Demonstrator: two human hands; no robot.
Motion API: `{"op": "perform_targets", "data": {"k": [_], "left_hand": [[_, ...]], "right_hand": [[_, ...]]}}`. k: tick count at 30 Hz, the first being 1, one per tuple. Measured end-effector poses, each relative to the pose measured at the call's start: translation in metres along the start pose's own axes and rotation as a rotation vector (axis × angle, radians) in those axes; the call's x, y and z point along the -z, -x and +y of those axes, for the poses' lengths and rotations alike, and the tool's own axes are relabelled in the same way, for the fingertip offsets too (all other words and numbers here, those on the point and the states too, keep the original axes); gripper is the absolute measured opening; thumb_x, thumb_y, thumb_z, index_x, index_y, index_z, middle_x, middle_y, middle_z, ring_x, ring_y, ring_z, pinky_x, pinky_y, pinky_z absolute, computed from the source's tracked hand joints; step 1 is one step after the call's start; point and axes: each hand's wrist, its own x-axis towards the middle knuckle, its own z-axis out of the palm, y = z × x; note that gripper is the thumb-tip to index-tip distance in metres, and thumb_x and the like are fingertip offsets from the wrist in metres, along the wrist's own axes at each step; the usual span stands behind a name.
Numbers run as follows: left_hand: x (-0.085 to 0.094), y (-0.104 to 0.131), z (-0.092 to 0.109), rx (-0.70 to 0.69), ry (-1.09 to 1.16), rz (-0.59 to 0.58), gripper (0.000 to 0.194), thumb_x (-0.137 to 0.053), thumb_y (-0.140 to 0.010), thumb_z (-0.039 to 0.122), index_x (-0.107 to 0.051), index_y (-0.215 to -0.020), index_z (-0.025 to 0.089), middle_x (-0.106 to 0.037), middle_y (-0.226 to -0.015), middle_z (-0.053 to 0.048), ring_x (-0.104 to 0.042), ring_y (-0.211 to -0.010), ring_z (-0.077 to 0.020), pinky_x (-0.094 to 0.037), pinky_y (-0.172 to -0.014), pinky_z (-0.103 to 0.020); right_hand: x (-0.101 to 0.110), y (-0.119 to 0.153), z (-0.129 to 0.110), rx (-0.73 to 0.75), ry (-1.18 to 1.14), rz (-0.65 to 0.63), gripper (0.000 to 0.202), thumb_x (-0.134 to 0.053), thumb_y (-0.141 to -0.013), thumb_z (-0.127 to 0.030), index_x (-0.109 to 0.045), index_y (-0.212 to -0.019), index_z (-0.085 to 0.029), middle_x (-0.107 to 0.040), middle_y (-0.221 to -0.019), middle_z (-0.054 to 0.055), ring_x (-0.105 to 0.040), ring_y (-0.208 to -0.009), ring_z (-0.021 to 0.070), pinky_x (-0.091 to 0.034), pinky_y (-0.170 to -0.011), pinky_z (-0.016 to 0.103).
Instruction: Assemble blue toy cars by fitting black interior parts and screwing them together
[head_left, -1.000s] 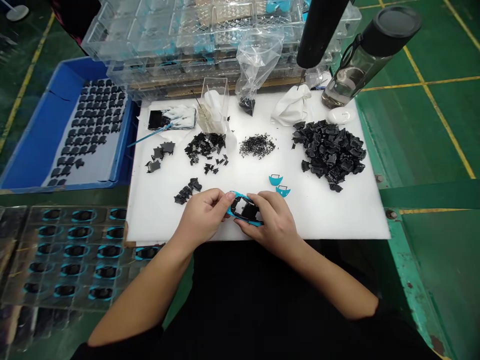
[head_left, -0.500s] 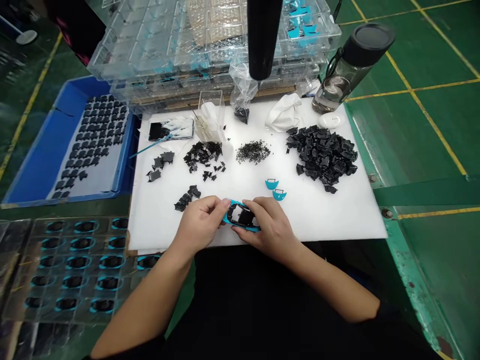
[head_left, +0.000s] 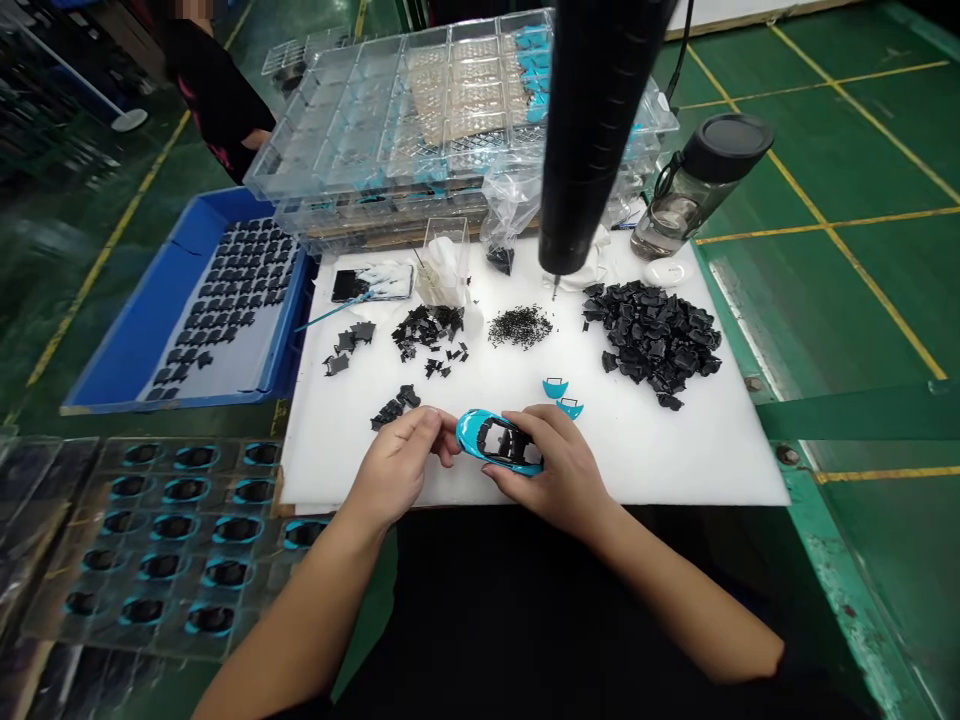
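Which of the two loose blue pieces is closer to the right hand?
The lower-right blue piece, just beyond the right hand; the upper-left blue piece lies farther from it.

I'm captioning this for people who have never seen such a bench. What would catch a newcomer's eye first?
Probably the glossy turquoise toy car in the right hand, at the near edge of the white board. Next, the big black tool hanging point-down over the board's far side, then the heap of black parts to its right.
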Motion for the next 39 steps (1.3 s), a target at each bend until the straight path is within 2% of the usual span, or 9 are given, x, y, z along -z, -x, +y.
{"op": "perform_targets", "data": {"k": [6, 9, 12, 16, 20, 23, 26, 34, 39], "left_hand": [[-0.013, 0.004, 0.008, 0.009, -0.037, -0.004, 0.034, -0.06, -0.09, 0.051, -0.067, -0.097, 0.019, -0.064, -0.073, 0.0, -0.06, -0.069, -0.014, -0.048, -0.069, -0.027], [-0.018, 0.001, 0.011, -0.003, -0.15, 0.093, 0.032, -0.064, -0.087, 0.05, -0.065, -0.08, 0.019, -0.062, -0.068, 0.001, -0.057, -0.063, -0.0128, -0.046, -0.063, -0.026], [-0.018, -0.004, 0.011, -0.024, -0.164, 0.135, 0.047, -0.047, -0.096, 0.053, -0.061, -0.066, 0.018, -0.057, -0.056, 0.001, -0.055, -0.059, -0.0129, -0.045, -0.064, -0.027], [-0.016, -0.005, 0.009, -0.017, -0.053, 0.075, 0.05, -0.041, -0.097, 0.055, -0.066, -0.076, 0.018, -0.057, -0.056, 0.001, -0.056, -0.059, -0.0135, -0.046, -0.064, -0.027], [-0.018, -0.001, 0.007, -0.018, -0.047, 0.039, 0.034, -0.058, -0.09, 0.051, -0.065, -0.084, 0.018, -0.062, -0.067, 0.001, -0.059, -0.064, -0.0128, -0.048, -0.065, -0.025], [-0.022, 0.0, 0.006, -0.012, -0.045, 0.056, 0.029, -0.066, -0.085, 0.047, -0.066, -0.087, 0.019, -0.064, -0.072, 0.001, -0.06, -0.064, -0.0136, -0.05, -0.062, -0.025], [-0.025, 0.0, 0.007, -0.034, -0.042, 0.106, 0.034, -0.055, -0.092, 0.048, -0.064, -0.077, 0.019, -0.063, -0.068, 0.0, -0.061, -0.065, -0.0146, -0.051, -0.063, -0.025], [-0.033, 0.003, -0.005, -0.089, 0.184, 0.092, 0.027, -0.066, -0.085, 0.041, -0.067, -0.094, 0.016, -0.07, -0.085, -0.005, -0.064, -0.076, -0.0156, -0.05, -0.072, -0.026], [-0.014, 0.01, -0.012, -0.155, 0.314, 0.113, 0.038, -0.069, -0.082, 0.05, -0.066, -0.095, 0.014, -0.063, -0.074, -0.004, -0.056, -0.066, -0.0124, -0.044, -0.062, -0.025]], "right_hand": [[-0.003, 0.0, 0.0, 0.061, 0.055, 0.052, 0.048, -0.075, -0.082, -0.033, -0.055, -0.122, -0.018, -0.061, -0.098, 0.011, -0.062, -0.089, 0.0251, -0.058, -0.076, 0.042], [-0.004, 0.001, -0.001, 0.105, 0.075, 0.059, 0.048, -0.075, -0.082, -0.032, -0.054, -0.123, -0.017, -0.061, -0.098, 0.012, -0.061, -0.088, 0.0249, -0.058, -0.075, 0.041], [-0.005, 0.002, 0.0, 0.113, 0.08, 0.061, 0.048, -0.075, -0.082, -0.032, -0.055, -0.123, -0.017, -0.061, -0.098, 0.012, -0.061, -0.088, 0.0253, -0.058, -0.075, 0.041], [-0.005, 0.002, 0.001, 0.095, 0.077, 0.054, 0.048, -0.076, -0.081, -0.032, -0.056, -0.123, -0.017, -0.062, -0.099, 0.012, -0.062, -0.089, 0.0256, -0.058, -0.076, 0.042], [-0.004, 0.002, 0.0, 0.111, 0.104, 0.062, 0.049, -0.075, -0.081, -0.033, -0.056, -0.124, -0.018, -0.062, -0.098, 0.012, -0.062, -0.088, 0.0262, -0.058, -0.076, 0.043], [-0.004, 0.002, -0.001, 0.133, 0.152, 0.063, 0.05, -0.075, -0.082, -0.033, -0.055, -0.126, -0.018, -0.062, -0.098, 0.012, -0.063, -0.087, 0.0269, -0.058, -0.075, 0.044], [-0.005, 0.002, -0.001, 0.153, 0.196, 0.067, 0.051, -0.075, -0.083, -0.032, -0.055, -0.128, -0.019, -0.061, -0.099, 0.013, -0.063, -0.087, 0.0274, -0.058, -0.075, 0.045], [-0.002, 0.002, 0.004, 0.168, 0.255, 0.06, 0.054, -0.077, -0.081, -0.032, -0.058, -0.129, -0.019, -0.062, -0.103, 0.013, -0.063, -0.092, 0.0293, -0.055, -0.081, 0.046], [-0.003, 0.0, 0.017, 0.173, 0.222, -0.062, 0.097, -0.079, -0.068, -0.063, -0.046, -0.143, -0.012, -0.065, -0.109, 0.019, -0.063, -0.098, 0.0368, -0.052, -0.085, 0.053]]}}
